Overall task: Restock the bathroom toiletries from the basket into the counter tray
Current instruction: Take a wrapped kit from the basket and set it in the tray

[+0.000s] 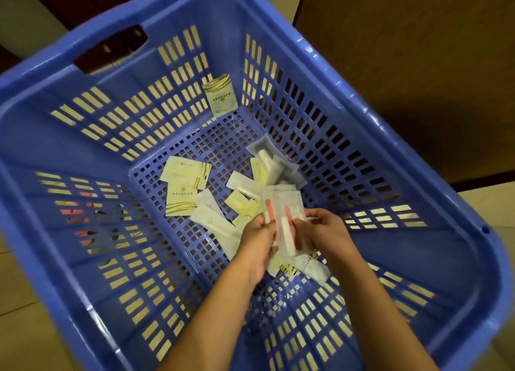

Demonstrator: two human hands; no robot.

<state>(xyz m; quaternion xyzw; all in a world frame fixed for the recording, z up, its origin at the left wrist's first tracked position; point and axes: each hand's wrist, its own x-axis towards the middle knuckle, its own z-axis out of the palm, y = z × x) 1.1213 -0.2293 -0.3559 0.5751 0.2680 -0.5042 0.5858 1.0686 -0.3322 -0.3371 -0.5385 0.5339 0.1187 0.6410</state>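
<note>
Forearms, two, reaching down into blue slotted basket (418, 245). Left hand (257, 236) and right hand (320, 231): fingers of both curled round a bundle of clear toiletry packets (284, 211), just above the basket floor. Floor: scattered cream sachets (184, 186). Far wall: leaning sachet (220, 96).

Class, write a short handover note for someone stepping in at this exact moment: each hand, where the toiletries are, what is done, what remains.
The left hand and right hand both grip one bunch of clear sachets low inside the blue basket.
On the basket floor lie loose packets; one cream packet leans on the far wall.
The counter tray is not in view, so no restocking is confirmed.
Left: carry the bunch to the tray, then fetch the rest.
</note>
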